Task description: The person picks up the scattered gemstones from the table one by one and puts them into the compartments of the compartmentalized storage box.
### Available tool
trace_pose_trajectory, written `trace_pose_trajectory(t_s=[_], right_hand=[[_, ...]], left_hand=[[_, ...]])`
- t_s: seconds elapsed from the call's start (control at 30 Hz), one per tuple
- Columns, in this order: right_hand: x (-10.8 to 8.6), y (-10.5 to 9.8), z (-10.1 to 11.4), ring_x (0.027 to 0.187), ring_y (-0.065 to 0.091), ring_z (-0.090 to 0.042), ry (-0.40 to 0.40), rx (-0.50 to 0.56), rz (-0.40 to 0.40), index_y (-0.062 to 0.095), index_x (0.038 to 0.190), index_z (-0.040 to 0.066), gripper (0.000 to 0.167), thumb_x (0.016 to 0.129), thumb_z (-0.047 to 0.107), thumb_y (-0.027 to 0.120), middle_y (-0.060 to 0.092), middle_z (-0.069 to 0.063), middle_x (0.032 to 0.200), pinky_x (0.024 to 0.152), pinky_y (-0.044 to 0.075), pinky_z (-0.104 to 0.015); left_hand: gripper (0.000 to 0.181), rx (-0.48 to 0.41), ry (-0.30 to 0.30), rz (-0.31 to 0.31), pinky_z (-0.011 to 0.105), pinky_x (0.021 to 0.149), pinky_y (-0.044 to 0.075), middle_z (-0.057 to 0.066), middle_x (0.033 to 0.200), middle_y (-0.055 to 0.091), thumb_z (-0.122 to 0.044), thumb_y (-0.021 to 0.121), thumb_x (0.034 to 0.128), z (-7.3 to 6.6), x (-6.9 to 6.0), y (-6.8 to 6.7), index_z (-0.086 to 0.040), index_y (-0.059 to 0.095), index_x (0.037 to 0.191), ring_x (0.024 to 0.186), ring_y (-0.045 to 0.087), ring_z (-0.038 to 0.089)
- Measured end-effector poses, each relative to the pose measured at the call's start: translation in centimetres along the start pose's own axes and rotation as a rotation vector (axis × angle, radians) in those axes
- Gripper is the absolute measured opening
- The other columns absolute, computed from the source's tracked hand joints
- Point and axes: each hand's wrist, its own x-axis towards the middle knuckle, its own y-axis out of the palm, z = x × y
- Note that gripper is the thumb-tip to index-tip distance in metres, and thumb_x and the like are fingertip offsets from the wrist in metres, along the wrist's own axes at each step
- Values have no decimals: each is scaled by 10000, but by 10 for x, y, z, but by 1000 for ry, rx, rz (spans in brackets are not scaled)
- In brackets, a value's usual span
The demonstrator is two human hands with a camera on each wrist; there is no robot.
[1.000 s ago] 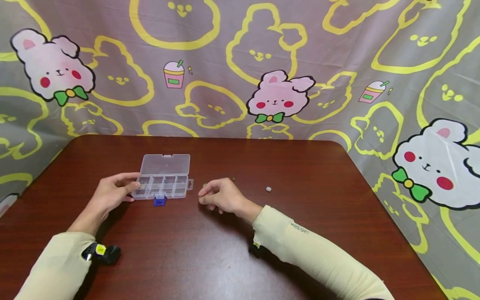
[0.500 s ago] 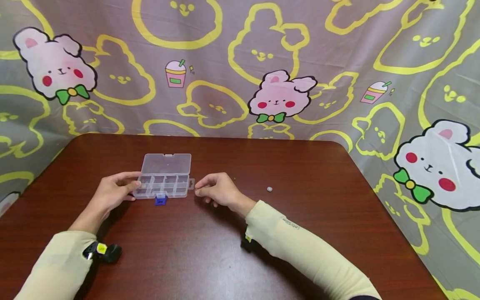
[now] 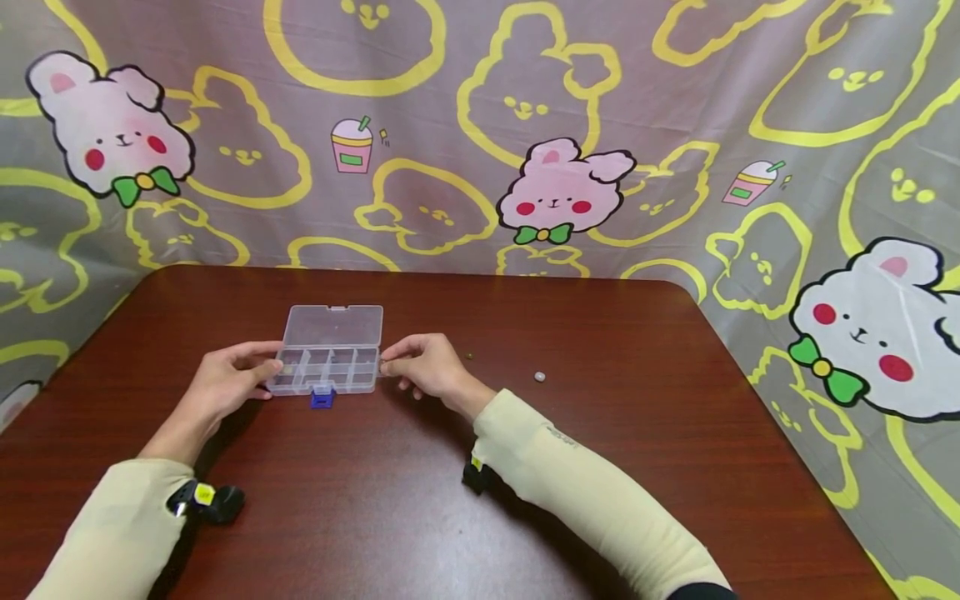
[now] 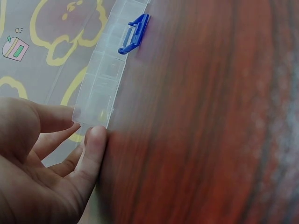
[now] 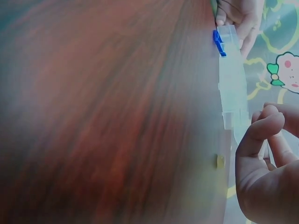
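A clear plastic compartment box (image 3: 363, 388) stands on the table with its lid (image 3: 335, 325) raised and a blue latch (image 3: 322, 400) at the front. My left hand (image 3: 225, 383) grips its left end between thumb and fingers, and a little yellow shows in the end compartment in the left wrist view. At the box's right end is my right hand (image 3: 431, 367), its thumb and index fingertips pinched together. Whatever tiny item they hold is hidden by the fingertips. The right wrist view shows a small yellowish piece (image 5: 220, 161) on the table beside this hand.
A small white bead-like piece (image 3: 539, 377) lies to the right on the brown table (image 3: 600, 333). A tiny green piece (image 3: 469, 357) is just beyond the right hand. Behind the table hangs a patterned cloth (image 3: 435, 125).
My right hand has moved left and away from me, up to the box's right end, with its fingertips still pinched. My left hand keeps its grip on the box.
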Motion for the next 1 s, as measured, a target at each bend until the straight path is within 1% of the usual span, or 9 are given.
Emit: trace_pose_trajectory(t_s=[0.1,0.17,0.33,0.5,0.7,0.87,1.0], right_hand=[[4,4,1,516,538,-137,1,11,-15,765,991,-1,114,881,29,756,726,-89,790,396,412,-230],[6,6,3,514,535,-132,6,16,-23,766,993,-1,114,884,34,755,722,-84,776,395,412,-228],[13,11,5,503,520,-132,19,38,-49,769,969,15,92,881,41,763,697,-158,752,387,401,-225],[18,15,6,485,509,-123,21,50,-76,771,921,48,50,872,38,768,668,-146,696,383,395,-223],[21,20,4,490,512,-125,34,72,-96,772,916,47,42,878,33,760,687,-140,726,380,391,-217],[23,23,5,481,513,-122,37,78,-118,776,903,48,43,871,22,762,705,-141,740,374,385,-215],[24,24,7,482,516,-133,44,70,-131,781,892,61,43,869,27,768,697,-132,712,378,392,-221]], left_hand=[[413,-1,10,-3,272,595,583,255,1086,651,-78,632,990,0,0,0,104,550,1352,717,609,77],[411,2,16,-6,271,595,583,256,1082,654,-74,632,989,1,-1,0,105,552,1350,716,608,76],[411,17,2,-11,274,600,585,265,1103,645,-83,631,991,1,0,0,90,556,1357,733,612,95],[413,15,-5,-13,273,602,585,266,1117,639,-93,630,993,1,0,1,78,557,1362,739,616,104],[414,1,14,-4,273,601,585,268,1105,645,-79,628,991,2,0,0,98,550,1356,731,612,83],[410,15,3,-9,277,608,588,267,1122,635,-88,624,994,2,0,0,80,557,1362,744,616,98],[410,18,-1,-9,279,611,589,277,1134,629,-90,623,996,2,0,1,77,556,1364,754,619,106]])
